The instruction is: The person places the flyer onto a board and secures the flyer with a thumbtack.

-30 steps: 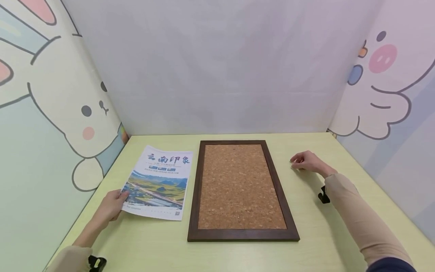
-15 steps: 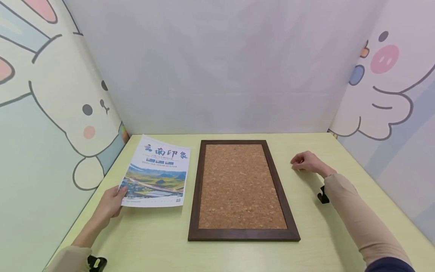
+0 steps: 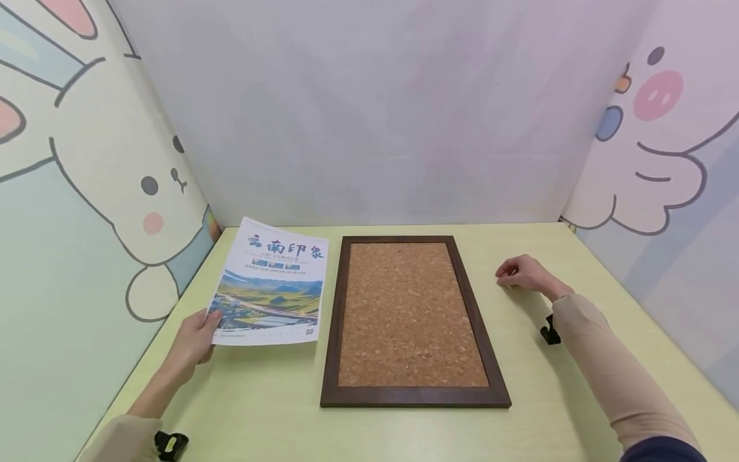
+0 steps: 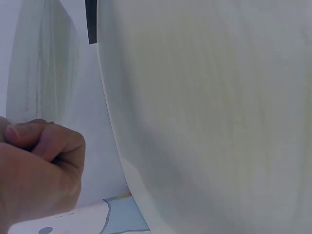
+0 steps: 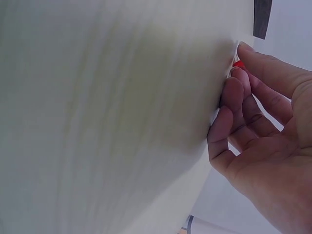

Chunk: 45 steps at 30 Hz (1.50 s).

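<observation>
My left hand (image 3: 193, 337) grips a poster (image 3: 271, 289) by its lower left corner, thumb on the printed side. The poster, with blue lettering above a landscape picture, is tilted up off the table at the left. In the left wrist view its pale back (image 4: 41, 68) rises above the curled fingers. A cork board (image 3: 410, 314) in a dark brown frame lies flat in the middle. To its right, my right hand (image 3: 525, 274) rests low at the table, its thumb and fingertips pinching a small red thing (image 5: 238, 64), mostly hidden by the fingers.
Everything lies on a pale yellow-green table (image 3: 260, 410). Behind it hangs a plain whitish wall cloth (image 3: 369, 128). Side walls with cartoon animals close in the table at left and right. Black wrist mounts sit under both sleeves.
The left hand has raised and tilted the poster, its top edge moving up and its bottom edge lifting away from the table. The right hand and the cork board have stayed in place.
</observation>
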Tool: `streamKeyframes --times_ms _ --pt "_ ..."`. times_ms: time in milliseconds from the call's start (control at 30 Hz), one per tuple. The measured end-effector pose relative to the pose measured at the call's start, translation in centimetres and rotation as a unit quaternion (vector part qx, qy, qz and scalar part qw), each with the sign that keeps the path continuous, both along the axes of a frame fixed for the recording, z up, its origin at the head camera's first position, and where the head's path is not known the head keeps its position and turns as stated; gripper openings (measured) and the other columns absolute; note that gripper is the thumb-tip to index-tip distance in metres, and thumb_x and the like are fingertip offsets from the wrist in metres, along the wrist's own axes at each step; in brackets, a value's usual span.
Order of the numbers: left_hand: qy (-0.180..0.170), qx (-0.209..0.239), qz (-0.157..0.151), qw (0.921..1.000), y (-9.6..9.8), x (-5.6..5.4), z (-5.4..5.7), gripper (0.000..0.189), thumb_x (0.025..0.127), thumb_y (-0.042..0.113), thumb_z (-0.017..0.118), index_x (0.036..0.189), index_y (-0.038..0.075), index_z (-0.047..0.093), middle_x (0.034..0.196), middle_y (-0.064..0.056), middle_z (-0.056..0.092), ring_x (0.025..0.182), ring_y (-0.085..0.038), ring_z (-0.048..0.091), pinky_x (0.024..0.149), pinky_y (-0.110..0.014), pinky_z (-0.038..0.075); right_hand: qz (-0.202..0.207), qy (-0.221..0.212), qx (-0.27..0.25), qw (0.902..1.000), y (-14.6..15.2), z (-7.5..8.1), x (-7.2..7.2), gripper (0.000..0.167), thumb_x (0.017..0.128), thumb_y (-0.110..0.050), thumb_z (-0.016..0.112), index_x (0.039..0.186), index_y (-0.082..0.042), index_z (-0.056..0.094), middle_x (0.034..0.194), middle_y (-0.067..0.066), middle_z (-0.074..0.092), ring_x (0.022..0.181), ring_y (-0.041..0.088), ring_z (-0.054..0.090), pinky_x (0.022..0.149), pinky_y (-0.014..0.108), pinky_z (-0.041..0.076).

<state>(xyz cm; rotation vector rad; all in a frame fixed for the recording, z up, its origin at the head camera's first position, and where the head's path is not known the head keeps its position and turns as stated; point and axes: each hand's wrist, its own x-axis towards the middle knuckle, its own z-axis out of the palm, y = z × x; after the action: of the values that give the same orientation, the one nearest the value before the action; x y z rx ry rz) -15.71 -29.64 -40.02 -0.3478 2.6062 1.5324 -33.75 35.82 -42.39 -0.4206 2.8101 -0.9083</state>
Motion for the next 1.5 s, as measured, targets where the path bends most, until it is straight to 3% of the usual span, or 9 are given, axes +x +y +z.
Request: streamKeyframes --times_ms 633,1500 --pt "0.007 0.027 0.001 0.9996 1.9 -0.7 0.3 0.053 0.106 0.029 0.026 0.137 -0.012 0.04 0.072 0.009 0.067 0.038 -0.004 0.032 0.036 -0.023 0.03 -0.019 -0.007 -0.004 0.9998 -0.2 -0.1 0.1 0.021 0.084 -0.012 0.073 0.097 0.005 0.069 0.078 0.005 0.066 0.064 0.005 0.05 0.058 0.02 0.042" --pt "0.017 0.05 0.009 0.9986 5.9 -1.9 0.4 0.049 0.107 0.029 0.029 0.137 -0.007 0.043 0.077 0.003 0.07 0.038 -0.005 0.03 0.037 -0.022 0.028 -0.014 -0.008 -0.012 0.9998 0.1 -0.2 -0.2 0.02 0.084 -0.01 0.072 0.096 0.005 0.069 0.078 0.005 0.066 0.063 0.004 0.05 0.058 0.02 0.043"
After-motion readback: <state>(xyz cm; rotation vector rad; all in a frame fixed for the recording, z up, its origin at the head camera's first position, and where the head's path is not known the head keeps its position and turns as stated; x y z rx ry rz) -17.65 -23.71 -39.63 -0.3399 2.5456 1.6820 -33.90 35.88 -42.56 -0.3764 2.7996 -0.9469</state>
